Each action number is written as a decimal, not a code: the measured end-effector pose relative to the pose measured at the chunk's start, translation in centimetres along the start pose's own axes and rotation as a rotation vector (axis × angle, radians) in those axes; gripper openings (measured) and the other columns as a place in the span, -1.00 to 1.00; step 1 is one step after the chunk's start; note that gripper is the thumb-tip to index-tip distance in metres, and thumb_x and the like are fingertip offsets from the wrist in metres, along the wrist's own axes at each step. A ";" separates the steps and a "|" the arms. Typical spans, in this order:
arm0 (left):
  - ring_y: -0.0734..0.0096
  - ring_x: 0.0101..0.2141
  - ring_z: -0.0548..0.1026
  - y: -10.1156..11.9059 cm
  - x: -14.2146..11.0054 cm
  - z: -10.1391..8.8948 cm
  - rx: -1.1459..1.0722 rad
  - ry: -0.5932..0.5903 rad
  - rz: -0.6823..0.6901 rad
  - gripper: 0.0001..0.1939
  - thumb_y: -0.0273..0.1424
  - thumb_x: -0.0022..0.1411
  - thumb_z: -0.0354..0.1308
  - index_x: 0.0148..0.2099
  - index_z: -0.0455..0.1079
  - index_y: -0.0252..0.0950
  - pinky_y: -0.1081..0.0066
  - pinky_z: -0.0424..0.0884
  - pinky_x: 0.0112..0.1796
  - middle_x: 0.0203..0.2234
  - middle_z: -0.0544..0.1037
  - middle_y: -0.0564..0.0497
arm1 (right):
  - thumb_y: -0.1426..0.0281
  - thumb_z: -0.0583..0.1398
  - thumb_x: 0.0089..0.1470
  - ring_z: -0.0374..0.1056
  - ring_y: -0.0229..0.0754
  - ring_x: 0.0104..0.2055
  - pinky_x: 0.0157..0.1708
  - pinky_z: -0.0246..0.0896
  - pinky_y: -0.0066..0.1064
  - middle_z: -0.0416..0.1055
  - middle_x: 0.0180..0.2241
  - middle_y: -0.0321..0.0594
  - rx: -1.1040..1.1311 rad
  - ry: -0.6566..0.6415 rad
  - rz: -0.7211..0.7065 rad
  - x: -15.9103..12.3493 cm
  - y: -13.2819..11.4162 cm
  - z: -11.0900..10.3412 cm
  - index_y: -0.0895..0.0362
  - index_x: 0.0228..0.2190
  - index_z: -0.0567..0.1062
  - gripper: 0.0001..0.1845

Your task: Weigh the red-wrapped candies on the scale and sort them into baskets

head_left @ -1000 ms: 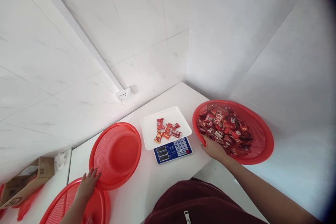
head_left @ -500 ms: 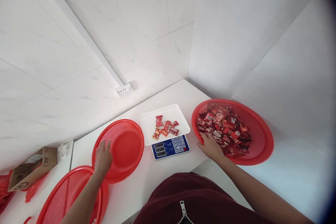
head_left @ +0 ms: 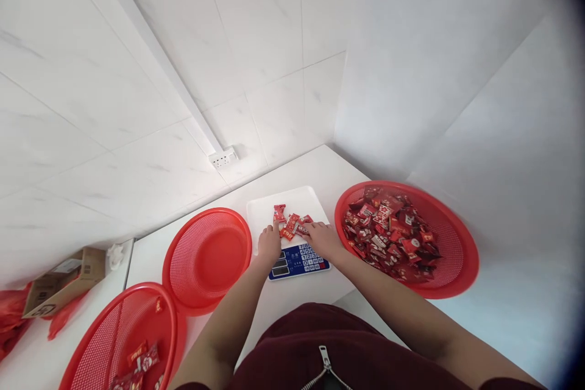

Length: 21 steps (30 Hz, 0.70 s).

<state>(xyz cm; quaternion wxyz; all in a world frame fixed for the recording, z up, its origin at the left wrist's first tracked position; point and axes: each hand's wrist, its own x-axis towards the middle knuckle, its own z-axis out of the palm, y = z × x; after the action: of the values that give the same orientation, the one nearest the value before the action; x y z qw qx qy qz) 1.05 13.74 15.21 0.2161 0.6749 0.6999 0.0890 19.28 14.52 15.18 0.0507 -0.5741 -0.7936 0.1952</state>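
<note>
Several red wrapped candies lie in a loose group on the white tray of a blue-fronted digital scale. My left hand is at the tray's left front, its fingers bent down beside the candies and closed; whatever is under them is hidden. From the right, my right hand reaches over the tray's front edge, fingers closed on a dark red wrapped candy. Both hands partly cover the scale's panel.
A red basket heaped with wrapped candies stands at the right. Left of the scale is a bare-bottomed red basket; nearer me, another red basket holds several candies. A cardboard box sits far left. A socket strip is on the wall.
My left hand has moved right from over the middle basket to the tray. My right hand has left the right basket's rim and come left onto the candies.
</note>
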 end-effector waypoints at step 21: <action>0.27 -0.25 0.47 0.2 -5.7 -2.8 -0.943 0.067 -0.297 -0.74 -0.19 0.11 0.16 -0.22 0.45 -0.25 0.35 0.38 -0.25 -0.30 0.54 -0.08 | 0.41 0.18 -0.04 0.30 -0.10 -0.06 -0.01 0.16 -0.22 0.39 -0.14 -0.17 0.839 0.205 -0.116 -0.9 -3.1 1.4 0.10 -0.16 0.40 -0.68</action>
<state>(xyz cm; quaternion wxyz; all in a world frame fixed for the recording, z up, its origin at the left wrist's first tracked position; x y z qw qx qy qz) 0.03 8.58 18.85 0.4856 0.3934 0.6785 0.3861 16.36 12.52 15.16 0.3690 -0.4749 -0.6673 0.4393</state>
